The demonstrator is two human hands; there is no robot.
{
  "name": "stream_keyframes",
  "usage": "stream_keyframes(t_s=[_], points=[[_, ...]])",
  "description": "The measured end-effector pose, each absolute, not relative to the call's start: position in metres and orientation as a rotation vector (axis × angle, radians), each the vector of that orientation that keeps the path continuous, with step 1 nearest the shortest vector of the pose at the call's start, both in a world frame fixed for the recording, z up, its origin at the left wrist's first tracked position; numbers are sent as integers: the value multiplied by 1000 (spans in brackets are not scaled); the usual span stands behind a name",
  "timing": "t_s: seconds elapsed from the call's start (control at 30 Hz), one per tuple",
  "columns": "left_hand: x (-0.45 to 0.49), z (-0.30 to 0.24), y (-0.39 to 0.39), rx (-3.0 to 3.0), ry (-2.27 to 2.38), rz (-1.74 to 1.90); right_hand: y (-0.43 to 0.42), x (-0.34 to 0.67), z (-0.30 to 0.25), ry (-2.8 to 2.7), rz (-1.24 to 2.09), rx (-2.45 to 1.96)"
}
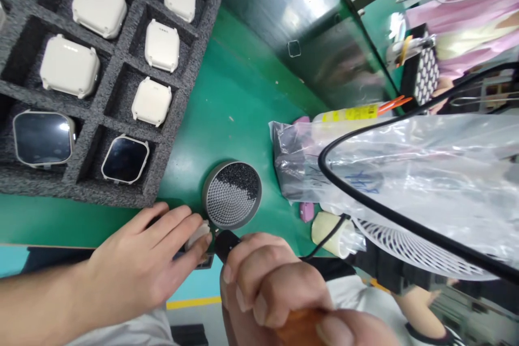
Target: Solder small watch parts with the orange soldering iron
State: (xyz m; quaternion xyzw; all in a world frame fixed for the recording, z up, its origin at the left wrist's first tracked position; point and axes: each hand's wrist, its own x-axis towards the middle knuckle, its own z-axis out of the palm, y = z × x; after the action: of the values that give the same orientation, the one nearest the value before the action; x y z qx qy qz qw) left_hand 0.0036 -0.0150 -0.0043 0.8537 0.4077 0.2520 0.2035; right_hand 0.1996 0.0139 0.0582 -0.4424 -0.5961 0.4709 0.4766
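Observation:
My left hand (162, 254) is closed on a white watch case (197, 236) at the table's front edge; its fingers cover most of the case. In my right hand (275, 281) is a screwdriver with a black nose (227, 243) and an orange-brown body. Its tip points at the watch case, but I cannot tell whether it touches. Just beyond both hands stands a round grey dish (232, 194) with a dimpled plate and tiny black screws heaped on its far side. A grey foam tray (162, 170) at the left holds several white watch cases (152, 101) in its compartments.
Two watches lie screen up in the nearest compartments, one a dark-faced watch (125, 159). A clear plastic bag (389, 162) covers the right side, crossed by a black cable (365, 194). A small square frame (294, 48) lies on the metal surface. Another person sits beyond at the right.

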Motion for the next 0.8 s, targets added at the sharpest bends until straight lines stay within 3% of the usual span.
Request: stream_keyframes(t_s=[0.1,0.27,0.57,0.8], points=[[3,-4,-15,2391,1137,719,18,219,53,-1585,1369,-966],[2,-5,-16,2399,1142,728,5,215,34,-1403,1113,-1023],[2,-5,-16,2388,1128,721,18,201,61,-1455,1193,-1098],[3,-4,-14,2367,1143,736,8,179,61,-1323,946,-1222]])
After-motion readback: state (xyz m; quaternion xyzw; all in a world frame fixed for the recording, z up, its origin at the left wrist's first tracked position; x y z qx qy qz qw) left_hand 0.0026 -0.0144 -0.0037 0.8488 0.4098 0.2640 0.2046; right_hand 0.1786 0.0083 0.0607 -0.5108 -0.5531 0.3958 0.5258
